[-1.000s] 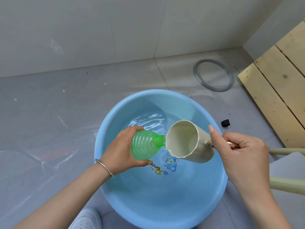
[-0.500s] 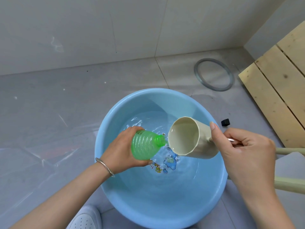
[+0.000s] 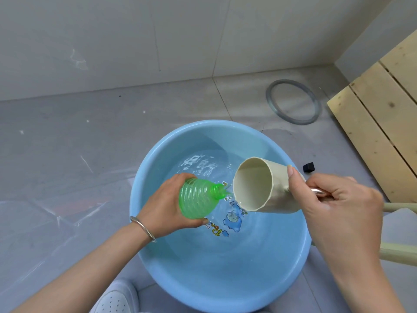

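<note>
Here, left hand (image 3: 162,207) grips green bottle (image 3: 198,198), base hidden; right hand (image 3: 338,206) grips cup (image 3: 255,184), handle (image 3: 317,191) mostly covered

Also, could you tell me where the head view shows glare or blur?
Head view: white glare on the water at the far side of the blue basin; the right hand has a blurred outer edge; the green bottle and cup are sharp.

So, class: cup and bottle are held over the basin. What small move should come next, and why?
Probably tip the cup a touch further, its low rim just above the bottle mouth. The right hand holds the cup on its side by the handle, rim beside the bottle that the left hand tilts toward it. Spills would fall into the basin.
</note>
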Motion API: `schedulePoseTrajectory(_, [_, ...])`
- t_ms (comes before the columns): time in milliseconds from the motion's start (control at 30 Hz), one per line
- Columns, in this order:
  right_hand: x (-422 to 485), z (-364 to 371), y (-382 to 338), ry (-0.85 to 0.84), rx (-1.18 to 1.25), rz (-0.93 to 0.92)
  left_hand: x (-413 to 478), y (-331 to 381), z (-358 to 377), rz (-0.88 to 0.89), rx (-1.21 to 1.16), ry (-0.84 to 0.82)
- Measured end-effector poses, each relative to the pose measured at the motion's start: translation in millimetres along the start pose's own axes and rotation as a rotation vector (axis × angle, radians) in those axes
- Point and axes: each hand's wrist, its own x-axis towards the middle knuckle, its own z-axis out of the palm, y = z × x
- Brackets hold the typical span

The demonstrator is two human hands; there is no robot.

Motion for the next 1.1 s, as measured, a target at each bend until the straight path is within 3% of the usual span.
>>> schedulePoseTrajectory(1100, [-1.7, 3.5, -10.9, 0.111, -0.178, -0.319, -1.4, 0.0, 4.5, -0.002, 0.018, -0.016])
